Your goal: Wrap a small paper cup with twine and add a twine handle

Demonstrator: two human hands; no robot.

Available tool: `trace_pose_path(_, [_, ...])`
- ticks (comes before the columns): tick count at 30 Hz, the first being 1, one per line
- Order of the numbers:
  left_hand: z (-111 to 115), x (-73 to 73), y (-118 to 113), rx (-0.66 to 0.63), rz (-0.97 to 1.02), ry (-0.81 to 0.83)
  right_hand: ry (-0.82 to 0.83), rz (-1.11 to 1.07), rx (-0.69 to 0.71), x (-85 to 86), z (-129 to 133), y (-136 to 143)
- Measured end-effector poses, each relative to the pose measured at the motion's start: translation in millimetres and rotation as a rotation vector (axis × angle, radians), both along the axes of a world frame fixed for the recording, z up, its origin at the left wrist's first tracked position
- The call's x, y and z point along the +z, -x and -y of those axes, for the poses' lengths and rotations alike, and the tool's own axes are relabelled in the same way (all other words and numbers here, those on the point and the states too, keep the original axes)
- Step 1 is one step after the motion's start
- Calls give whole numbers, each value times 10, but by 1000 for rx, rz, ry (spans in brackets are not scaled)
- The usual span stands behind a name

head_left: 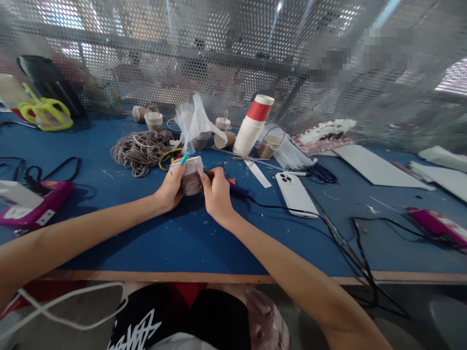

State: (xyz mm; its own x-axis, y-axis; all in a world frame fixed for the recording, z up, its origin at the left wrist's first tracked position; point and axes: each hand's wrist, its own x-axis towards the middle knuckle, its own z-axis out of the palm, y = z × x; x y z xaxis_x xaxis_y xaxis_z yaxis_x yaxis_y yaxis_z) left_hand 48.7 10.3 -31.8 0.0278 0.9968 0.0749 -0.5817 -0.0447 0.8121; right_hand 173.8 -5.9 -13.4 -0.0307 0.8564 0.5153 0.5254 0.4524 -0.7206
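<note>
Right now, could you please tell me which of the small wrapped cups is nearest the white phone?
The wrapped cup with a looped handle, just right of the paper cup stack; the others are left of it.

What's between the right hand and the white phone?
A blue corded tool, beside the right hand; its black cord runs on across the lower end of the white phone. Head view.

Place: craft workshop, by the look of it
Surface (204,253): blue worktop, small scraps scattered
Supplies: cord heap (142,148) left of centre; stacked paper cups (251,129) upper centre
Power: magenta power strip (40,204), left edge
Backdrop: perforated metal screen (226,63) across top
</note>
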Motion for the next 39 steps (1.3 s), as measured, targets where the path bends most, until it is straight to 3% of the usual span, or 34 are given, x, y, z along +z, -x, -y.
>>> trace_pose_path(9, [18, 42, 2, -79, -54, -44, 18, -39, 65, -7, 57, 12])
trace_pose_path(15, [26, 45, -31, -48, -77, -61, 44, 14, 24, 7, 50, 33])
trace_pose_path(23, [96, 142, -28, -82, -107, -61, 28, 15, 70, -18, 11, -18])
trace_pose_path(31, [71, 86, -24, -55, -75, -73, 23, 63, 68, 13, -22, -56])
trace_pose_path(39, [67, 88, -15, -77, -84, -88, 19, -57, 47, 15, -43, -84])
